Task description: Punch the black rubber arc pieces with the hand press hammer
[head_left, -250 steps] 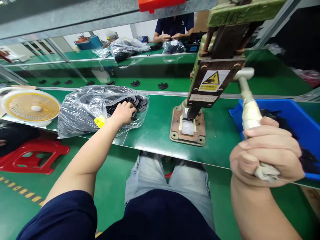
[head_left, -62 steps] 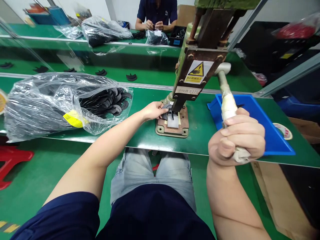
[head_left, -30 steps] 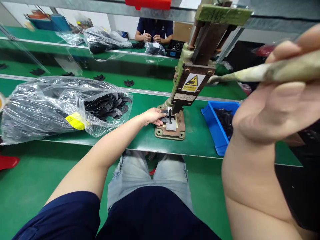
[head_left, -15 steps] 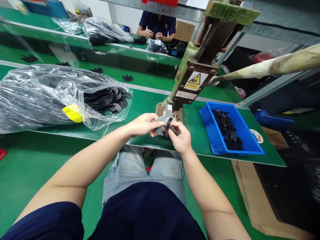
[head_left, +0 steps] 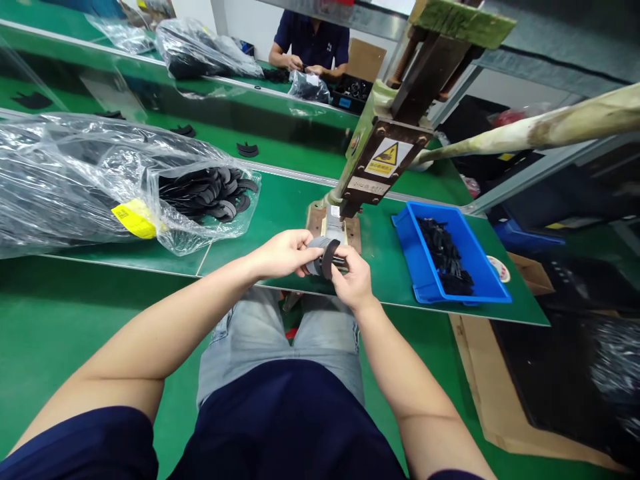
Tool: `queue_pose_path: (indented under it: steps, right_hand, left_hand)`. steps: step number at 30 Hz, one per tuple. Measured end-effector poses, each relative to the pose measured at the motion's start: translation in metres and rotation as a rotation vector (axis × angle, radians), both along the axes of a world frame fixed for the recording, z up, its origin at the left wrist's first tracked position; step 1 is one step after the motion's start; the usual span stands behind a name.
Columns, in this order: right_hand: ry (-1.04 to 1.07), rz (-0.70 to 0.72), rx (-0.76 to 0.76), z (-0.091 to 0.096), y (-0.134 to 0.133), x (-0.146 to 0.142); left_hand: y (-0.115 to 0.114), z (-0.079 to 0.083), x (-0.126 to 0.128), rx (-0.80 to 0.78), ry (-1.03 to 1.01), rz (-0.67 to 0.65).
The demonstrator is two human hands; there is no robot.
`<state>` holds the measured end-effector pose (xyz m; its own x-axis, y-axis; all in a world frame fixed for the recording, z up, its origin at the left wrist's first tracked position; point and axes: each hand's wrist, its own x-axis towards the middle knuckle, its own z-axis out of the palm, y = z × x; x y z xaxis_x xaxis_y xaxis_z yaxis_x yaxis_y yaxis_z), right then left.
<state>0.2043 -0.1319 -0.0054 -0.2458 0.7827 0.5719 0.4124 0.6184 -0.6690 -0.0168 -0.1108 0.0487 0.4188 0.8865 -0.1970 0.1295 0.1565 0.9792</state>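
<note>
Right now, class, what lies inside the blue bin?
A loose pile of black pieces lies inside the blue bin. The floor beneath the pile is hidden, so its depth cannot be told.

Bright, even overhead light — glare on the plastic bag (head_left: 100, 180); wide-angle bending and slight blur at the edges.

Bare green bench (head_left: 280, 200) lies open between the plastic bag (head_left: 100, 180) and the press (head_left: 380, 153), whose raised lever (head_left: 540, 127) overhangs the blue bin (head_left: 480, 267).
</note>
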Motion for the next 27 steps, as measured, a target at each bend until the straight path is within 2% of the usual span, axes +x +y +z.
queue_pose_path:
  steps: [2,4,7,9,11,13,16,18,22,24,27]
  right_hand:
    - [-0.038,0.001,0.036,0.003,0.000,0.002]
    - [-0.070,-0.001,0.065,0.004,-0.001,0.004]
    - [-0.100,-0.015,0.098,0.003,-0.001,0.004]
    - [-0.112,-0.016,0.117,0.003,-0.002,0.004]
    - [-0.122,-0.008,0.131,0.003,-0.003,0.004]
    - [-0.126,0.001,0.138,0.003,-0.004,0.005]
    - [-0.121,0.012,0.144,0.003,-0.008,0.007]
    - [-0.114,0.018,0.144,0.003,-0.011,0.008]
    - [-0.118,0.015,0.116,0.002,-0.014,0.015]
    - [-0.111,-0.050,0.091,-0.001,-0.014,0.028]
    - [-0.074,-0.242,0.056,-0.011,-0.012,0.061]
  left_hand:
    - [0.000,0.000,-0.003,0.025,0.064,-0.001]
    - [-0.004,0.002,-0.004,0.132,0.134,0.063]
    - [-0.013,0.007,-0.002,0.489,0.273,0.229]
    - [-0.017,0.009,0.001,0.688,0.358,0.211]
    - [-0.017,0.009,0.004,0.740,0.392,0.120]
    - [-0.014,0.007,0.006,0.684,0.384,0.075]
    - [-0.010,0.002,0.007,0.530,0.329,0.129]
    - [-0.011,0.000,0.006,0.381,0.216,0.142]
    - [-0.007,0.000,-0.004,0.051,0.009,-0.044]
    - [0.005,-0.003,-0.016,0.025,0.008,0.047]
    - [0.040,-0.016,-0.039,0.028,0.030,0.355]
